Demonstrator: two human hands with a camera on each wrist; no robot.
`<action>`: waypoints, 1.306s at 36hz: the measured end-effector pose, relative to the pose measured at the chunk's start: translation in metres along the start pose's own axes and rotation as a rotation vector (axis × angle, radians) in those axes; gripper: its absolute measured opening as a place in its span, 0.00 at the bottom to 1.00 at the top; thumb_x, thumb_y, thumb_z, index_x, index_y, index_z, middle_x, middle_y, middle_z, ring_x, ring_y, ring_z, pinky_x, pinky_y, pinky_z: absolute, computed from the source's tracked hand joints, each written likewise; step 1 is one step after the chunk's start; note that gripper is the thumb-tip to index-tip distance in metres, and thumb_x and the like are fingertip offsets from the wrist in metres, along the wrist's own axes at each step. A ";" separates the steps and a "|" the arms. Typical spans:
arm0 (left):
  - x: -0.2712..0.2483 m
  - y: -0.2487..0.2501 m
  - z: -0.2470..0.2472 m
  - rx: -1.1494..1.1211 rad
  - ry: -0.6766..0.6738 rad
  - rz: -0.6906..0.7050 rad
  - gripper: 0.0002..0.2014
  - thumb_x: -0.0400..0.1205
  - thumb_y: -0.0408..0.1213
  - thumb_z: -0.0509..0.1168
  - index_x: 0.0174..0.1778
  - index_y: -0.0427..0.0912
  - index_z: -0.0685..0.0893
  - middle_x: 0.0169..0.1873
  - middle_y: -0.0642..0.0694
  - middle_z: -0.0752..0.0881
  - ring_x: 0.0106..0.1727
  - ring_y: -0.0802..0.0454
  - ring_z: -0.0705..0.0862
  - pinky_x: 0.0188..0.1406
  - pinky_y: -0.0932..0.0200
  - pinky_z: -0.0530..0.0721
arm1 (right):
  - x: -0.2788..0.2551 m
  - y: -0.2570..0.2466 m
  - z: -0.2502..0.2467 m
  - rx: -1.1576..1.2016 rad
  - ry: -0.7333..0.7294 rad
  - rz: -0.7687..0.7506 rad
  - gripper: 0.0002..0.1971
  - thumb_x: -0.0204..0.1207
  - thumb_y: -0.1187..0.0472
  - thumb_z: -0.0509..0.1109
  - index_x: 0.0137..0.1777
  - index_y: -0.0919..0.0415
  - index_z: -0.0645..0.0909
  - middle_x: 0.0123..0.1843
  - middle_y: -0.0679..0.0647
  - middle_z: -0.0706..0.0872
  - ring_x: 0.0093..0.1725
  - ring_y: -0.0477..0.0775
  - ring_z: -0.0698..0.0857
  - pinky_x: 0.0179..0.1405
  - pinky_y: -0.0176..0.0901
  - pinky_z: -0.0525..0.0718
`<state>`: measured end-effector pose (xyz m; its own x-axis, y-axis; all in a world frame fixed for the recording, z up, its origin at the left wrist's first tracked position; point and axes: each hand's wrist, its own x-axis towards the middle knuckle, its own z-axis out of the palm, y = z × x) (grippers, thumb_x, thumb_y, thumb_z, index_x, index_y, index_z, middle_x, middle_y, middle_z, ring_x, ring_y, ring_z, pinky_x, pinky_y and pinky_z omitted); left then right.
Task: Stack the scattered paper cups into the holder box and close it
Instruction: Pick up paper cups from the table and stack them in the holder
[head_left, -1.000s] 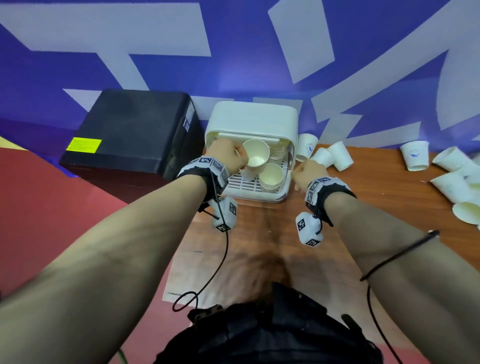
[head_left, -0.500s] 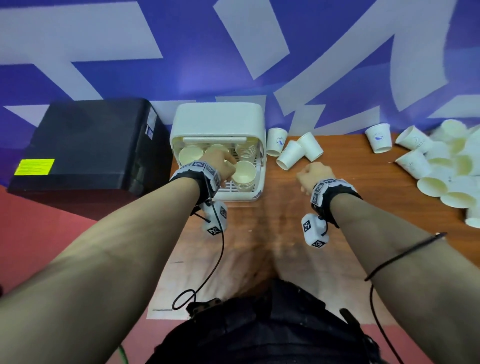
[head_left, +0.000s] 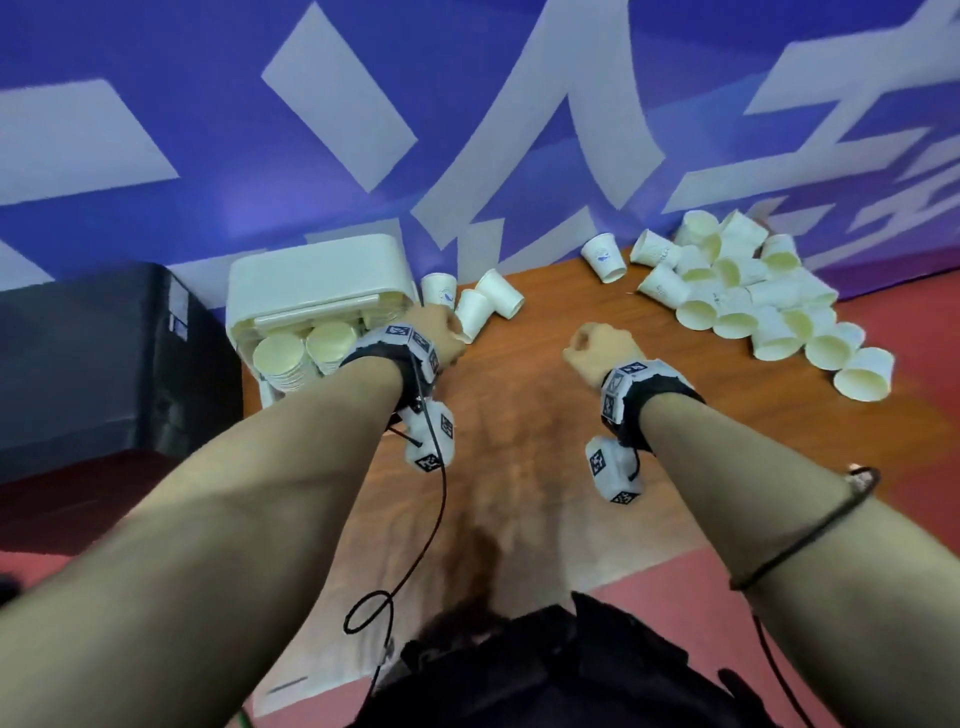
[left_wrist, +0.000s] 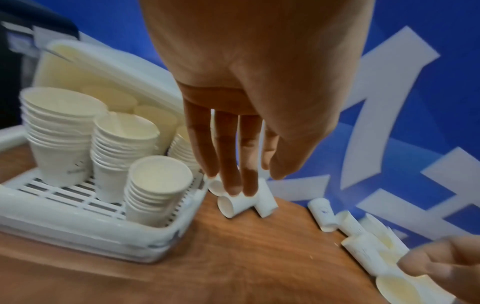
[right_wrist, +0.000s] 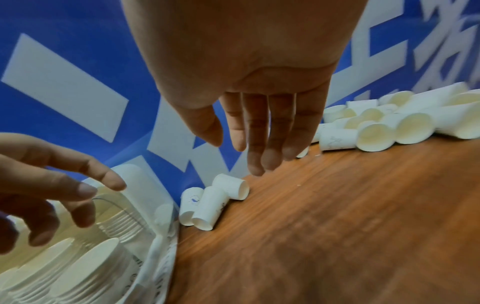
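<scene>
The white holder box (head_left: 311, 283) stands at the back left of the wooden table with its lid raised. Several stacks of paper cups (left_wrist: 153, 185) stand on its slotted tray (left_wrist: 64, 195). Just right of the box lie three loose cups (head_left: 483, 304) (right_wrist: 215, 201). My left hand (head_left: 441, 332) (left_wrist: 254, 181) hovers over them, fingers straight and pointing down, holding nothing. My right hand (head_left: 592, 348) (right_wrist: 239, 154) hangs over bare table further right, fingers relaxed and empty. A big pile of several cups (head_left: 753, 306) (right_wrist: 389, 127) lies on its side at the back right.
A black case (head_left: 104, 353) sits left of the box. A blue and white wall (head_left: 467, 130) runs close behind the table. Bare wood (head_left: 519, 415) lies between my hands and my body. Red floor (head_left: 909, 322) shows past the table's right edge.
My left hand has come out of the box without the cup it held and moved right over the three loose cups. The right hand shifted slightly right. My head turned right.
</scene>
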<state>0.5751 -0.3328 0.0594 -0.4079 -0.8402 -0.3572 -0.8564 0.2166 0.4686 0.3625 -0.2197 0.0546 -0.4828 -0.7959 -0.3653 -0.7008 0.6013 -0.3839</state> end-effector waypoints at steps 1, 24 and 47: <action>0.002 0.007 0.007 0.013 -0.022 0.008 0.16 0.75 0.38 0.70 0.59 0.51 0.85 0.48 0.44 0.88 0.48 0.44 0.88 0.52 0.53 0.88 | -0.003 0.013 -0.002 -0.006 -0.009 0.033 0.11 0.78 0.50 0.66 0.55 0.52 0.82 0.52 0.56 0.86 0.47 0.59 0.86 0.49 0.48 0.86; 0.141 0.243 0.105 0.229 -0.141 0.047 0.08 0.77 0.38 0.64 0.44 0.45 0.88 0.40 0.45 0.91 0.40 0.44 0.91 0.47 0.47 0.91 | 0.159 0.252 -0.123 -0.051 0.096 0.063 0.17 0.79 0.57 0.63 0.66 0.61 0.76 0.59 0.63 0.82 0.48 0.61 0.80 0.44 0.45 0.73; 0.288 0.319 0.210 0.224 -0.132 -0.050 0.20 0.81 0.42 0.63 0.67 0.41 0.73 0.45 0.39 0.86 0.44 0.38 0.87 0.45 0.47 0.88 | 0.279 0.297 -0.095 -0.341 -0.057 -0.193 0.32 0.76 0.46 0.69 0.77 0.56 0.66 0.72 0.61 0.69 0.61 0.65 0.79 0.47 0.52 0.80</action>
<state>0.1182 -0.4017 -0.0638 -0.3887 -0.7834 -0.4850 -0.9192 0.2938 0.2622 -0.0302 -0.2695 -0.0808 -0.3021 -0.8810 -0.3642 -0.9146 0.3755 -0.1498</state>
